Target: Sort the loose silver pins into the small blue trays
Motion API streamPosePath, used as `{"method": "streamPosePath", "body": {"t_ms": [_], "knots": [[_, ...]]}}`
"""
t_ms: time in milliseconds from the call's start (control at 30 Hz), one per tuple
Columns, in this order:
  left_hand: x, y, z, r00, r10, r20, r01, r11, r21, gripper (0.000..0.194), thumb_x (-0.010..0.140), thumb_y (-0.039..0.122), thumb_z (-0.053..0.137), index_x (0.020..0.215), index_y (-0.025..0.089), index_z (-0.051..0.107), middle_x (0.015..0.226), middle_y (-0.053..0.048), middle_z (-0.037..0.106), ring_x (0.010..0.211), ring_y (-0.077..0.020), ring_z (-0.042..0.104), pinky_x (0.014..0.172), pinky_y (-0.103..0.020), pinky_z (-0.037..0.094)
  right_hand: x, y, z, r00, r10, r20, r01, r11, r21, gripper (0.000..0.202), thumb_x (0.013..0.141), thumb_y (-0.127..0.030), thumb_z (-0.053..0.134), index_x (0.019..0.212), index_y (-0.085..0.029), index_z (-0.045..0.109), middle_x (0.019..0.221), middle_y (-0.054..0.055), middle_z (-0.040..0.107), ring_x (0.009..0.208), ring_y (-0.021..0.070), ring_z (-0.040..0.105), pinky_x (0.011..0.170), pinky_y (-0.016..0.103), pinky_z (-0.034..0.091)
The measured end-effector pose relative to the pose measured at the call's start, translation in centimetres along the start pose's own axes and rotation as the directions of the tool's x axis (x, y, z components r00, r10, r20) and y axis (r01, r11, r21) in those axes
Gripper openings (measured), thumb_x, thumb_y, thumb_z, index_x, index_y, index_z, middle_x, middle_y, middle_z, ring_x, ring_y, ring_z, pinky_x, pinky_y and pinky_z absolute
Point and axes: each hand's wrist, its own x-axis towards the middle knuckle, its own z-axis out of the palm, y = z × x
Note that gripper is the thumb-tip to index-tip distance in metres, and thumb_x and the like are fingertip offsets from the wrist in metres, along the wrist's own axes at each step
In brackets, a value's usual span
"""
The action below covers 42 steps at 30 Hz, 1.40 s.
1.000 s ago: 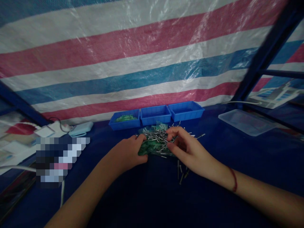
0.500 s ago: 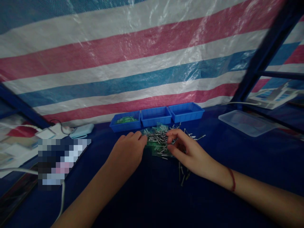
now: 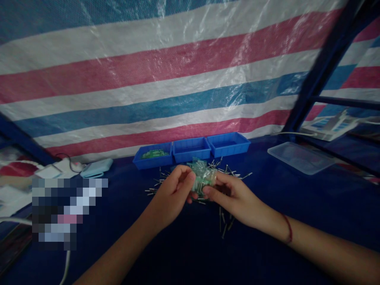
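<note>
Clear greenish plastic packets are bunched between my two hands, above the dark blue table. My left hand pinches their left side between thumb and fingers. At their right edge, my right hand has its thumb and fingers closed on them. Loose metal pins, thin and rivet-like, lie scattered around and beneath the hands, to the left, behind and to the right. Behind them stands a blue bin holding green packets.
A middle blue bin and a right blue bin stand in the same row. A translucent lid lies at the right. A light blue case, cables and a pixelated item are at the left. A striped sheet hangs behind.
My left hand has turned and closed on the packets, which are now lifted and bunched between both hands. Pins show to the left of the hands. The view has shifted slightly.
</note>
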Motion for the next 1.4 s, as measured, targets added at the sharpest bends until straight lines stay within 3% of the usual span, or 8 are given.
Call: {"method": "streamPosePath", "body": {"t_ms": [300, 433, 567, 667, 833, 933, 1167, 1400], "knots": [[-0.1, -1.1, 0.6, 0.998, 0.05, 0.027, -0.05, 0.999, -0.003, 0.019, 0.086, 0.034, 0.051, 0.084, 0.015, 0.055, 0.071, 0.001, 0.055, 0.065, -0.0119, 0.053, 0.062, -0.025, 0.043, 0.1, 0.9, 0.0, 0.994, -0.014, -0.107, 0.01, 0.999, -0.036, 0.01, 0.078, -0.023, 0.059, 0.075, -0.019, 0.05, 0.073, -0.001, 0.055, 0.068, 0.0121, 0.053, 0.061, 0.027, 0.045], [0.1, -1.1, 1.3, 1.0, -0.005, 0.001, 0.005, 0.979, -0.202, 0.036, 0.081, 0.051, 0.052, 0.092, 0.017, 0.054, 0.072, 0.001, 0.056, 0.067, -0.0131, 0.055, 0.062, -0.025, 0.044, -0.1, 0.5, -0.3, 0.973, -0.136, -0.185, 0.097, 0.974, -0.205, 0.008, 0.078, -0.018, 0.057, 0.074, -0.019, 0.05, 0.067, -0.002, 0.053, 0.06, 0.0107, 0.05, 0.054, 0.025, 0.042], [0.4, -1.0, 1.9, 0.955, -0.226, 0.193, 0.293, 0.82, -0.492, 0.068, 0.071, 0.076, 0.037, 0.097, 0.015, 0.054, 0.074, -0.004, 0.058, 0.058, -0.0137, 0.054, 0.05, -0.025, 0.042, -0.4, -0.8, -1.3, 0.862, -0.498, -0.094, 0.337, 0.701, -0.628, 0.012, 0.077, -0.007, 0.054, 0.077, -0.019, 0.056, 0.079, 0.002, 0.055, 0.073, 0.0137, 0.053, 0.063, 0.028, 0.044], [0.1, -0.8, 2.1, 0.954, -0.202, 0.222, 0.287, 0.828, -0.481, 0.049, 0.073, 0.06, 0.057, 0.088, 0.014, 0.058, 0.072, -0.002, 0.058, 0.06, -0.0111, 0.054, 0.054, -0.022, 0.042, -0.5, -1.3, -1.7, 0.813, -0.582, 0.028, 0.421, 0.553, -0.719, 0.018, 0.08, -0.005, 0.051, 0.083, -0.02, 0.06, 0.093, 0.004, 0.055, 0.085, 0.0154, 0.054, 0.071, 0.03, 0.045], [-0.4, -0.6, 1.9, 0.998, -0.054, 0.038, 0.064, 0.916, -0.395, 0.023, 0.079, 0.036, 0.063, 0.088, 0.014, 0.06, 0.08, -0.002, 0.06, 0.07, -0.0118, 0.056, 0.064, -0.023, 0.046, -0.4, -0.9, -1.1, 0.902, -0.367, -0.228, 0.213, 0.837, -0.504, 0.015, 0.086, -0.018, 0.049, 0.099, -0.021, 0.055, 0.09, 0.004, 0.056, 0.075, 0.013, 0.055, 0.066, 0.027, 0.048], [-0.3, -0.6, 1.9, 0.999, -0.029, -0.033, 0.015, 0.924, -0.382, 0.021, 0.08, 0.032, 0.062, 0.091, 0.015, 0.059, 0.084, -0.002, 0.063, 0.076, -0.0138, 0.058, 0.068, -0.025, 0.048, -0.2, -0.6, -0.6, 0.975, -0.131, -0.181, 0.087, 0.969, -0.23, 0.013, 0.089, -0.03, 0.046, 0.09, -0.019, 0.053, 0.072, 0.0, 0.055, 0.063, 0.0112, 0.053, 0.057, 0.024, 0.046], [-0.2, -0.7, 1.9, 0.994, -0.105, -0.024, 0.085, 0.903, -0.422, 0.025, 0.081, 0.034, 0.059, 0.095, 0.015, 0.061, 0.096, -0.006, 0.064, 0.089, -0.0191, 0.059, 0.072, -0.029, 0.05, 0.2, 0.2, -0.5, 0.976, -0.084, -0.203, 0.051, 0.985, -0.163, 0.019, 0.082, -0.03, 0.058, 0.069, -0.018, 0.05, 0.064, -0.004, 0.046, 0.059, 0.0094, 0.045, 0.055, 0.024, 0.04], [0.0, -1.7, 1.3, 0.999, 0.046, 0.016, -0.044, 0.993, -0.11, 0.022, 0.082, 0.035, 0.056, 0.089, 0.015, 0.06, 0.083, -0.003, 0.064, 0.075, -0.0164, 0.06, 0.068, -0.029, 0.049, 0.1, 0.2, -0.5, 0.976, -0.086, -0.202, 0.046, 0.98, -0.194, 0.024, 0.081, -0.032, 0.058, 0.064, -0.019, 0.046, 0.062, -0.005, 0.039, 0.057, 0.0095, 0.038, 0.051, 0.024, 0.035]]}}
